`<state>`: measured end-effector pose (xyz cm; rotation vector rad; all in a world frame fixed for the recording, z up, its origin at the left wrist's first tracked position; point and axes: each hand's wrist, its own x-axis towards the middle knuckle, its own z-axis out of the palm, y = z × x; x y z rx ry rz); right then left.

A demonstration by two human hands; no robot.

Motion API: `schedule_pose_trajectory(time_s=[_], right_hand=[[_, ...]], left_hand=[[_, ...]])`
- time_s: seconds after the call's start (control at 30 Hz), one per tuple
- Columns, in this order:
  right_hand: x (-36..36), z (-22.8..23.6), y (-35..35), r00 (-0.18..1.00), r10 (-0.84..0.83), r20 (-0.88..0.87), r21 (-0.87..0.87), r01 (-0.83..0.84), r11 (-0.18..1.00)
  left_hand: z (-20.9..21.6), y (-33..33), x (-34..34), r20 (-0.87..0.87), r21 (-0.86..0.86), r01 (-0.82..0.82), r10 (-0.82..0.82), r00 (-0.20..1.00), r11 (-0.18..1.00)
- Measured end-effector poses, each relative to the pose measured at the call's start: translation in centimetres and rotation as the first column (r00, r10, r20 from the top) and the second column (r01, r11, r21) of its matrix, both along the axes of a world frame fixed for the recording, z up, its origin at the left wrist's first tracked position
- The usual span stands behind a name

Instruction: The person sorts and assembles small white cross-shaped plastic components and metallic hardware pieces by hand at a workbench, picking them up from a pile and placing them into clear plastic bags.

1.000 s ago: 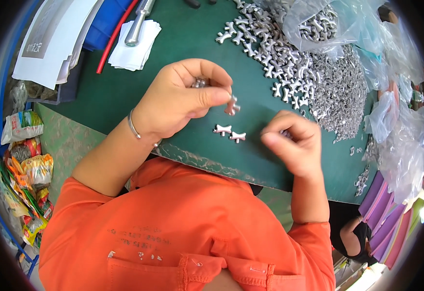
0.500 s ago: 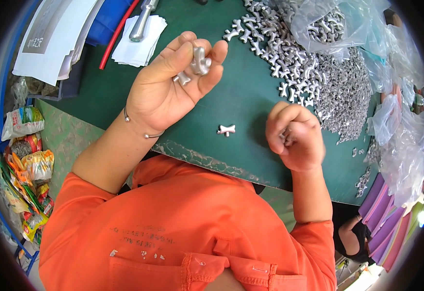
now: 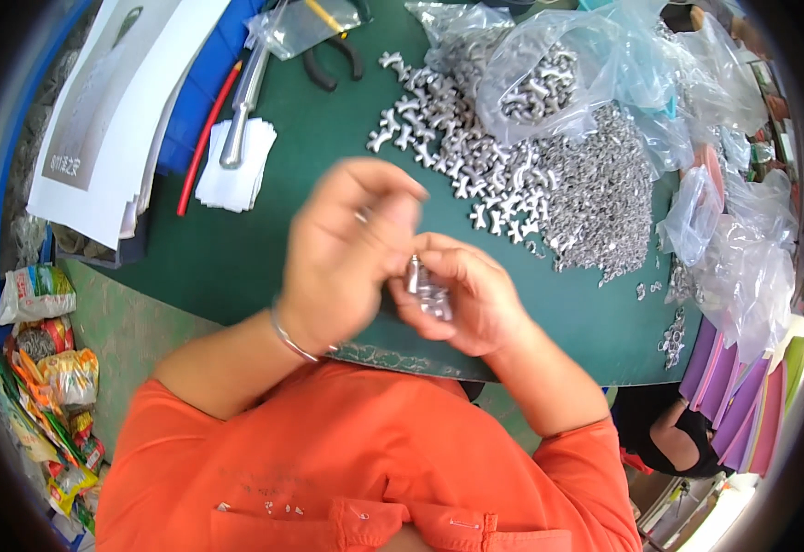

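Note:
Both of my hands are together over the near part of the green table. My left hand (image 3: 347, 253) is blurred, its fingers curled inward close to the right hand's fingertips. A small silvery glint shows between those fingers, too smeared to name. Several shiny silver metal pieces (image 3: 429, 296) lie in my right hand (image 3: 475, 299), its fingers closed round them and its thumb over the top. Ahead and to the right spreads a pile of bone-shaped metal pieces (image 3: 462, 152), beside a heap of much smaller metal bits (image 3: 604, 198).
Clear plastic bags (image 3: 549, 74) lie over the pile's far side, with more bags (image 3: 738, 276) at the right edge. Black-handled pliers (image 3: 333, 64), a metal rod (image 3: 247, 106), white paper slips (image 3: 236, 179) and a red stick (image 3: 207, 143) lie on the left. A person (image 3: 673, 432) is at the lower right.
My left hand has come down and my right hand has moved left, so they meet. The view has shifted. The single bone-shaped piece on the near table no longer shows.

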<state>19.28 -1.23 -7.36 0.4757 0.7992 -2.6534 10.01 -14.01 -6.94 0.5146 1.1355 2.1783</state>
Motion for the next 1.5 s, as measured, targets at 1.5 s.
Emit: schedule_pose_trajectory(time_s=[1.5], right_hand=[[-11.5, 7.9, 16.5, 0.771, -0.530, -0.353, 0.725, 0.583, 0.366]], left_hand=[[-4.1, 5.7, -8.0, -0.929, -0.329, -0.269, -0.258, 0.267, 0.905]])
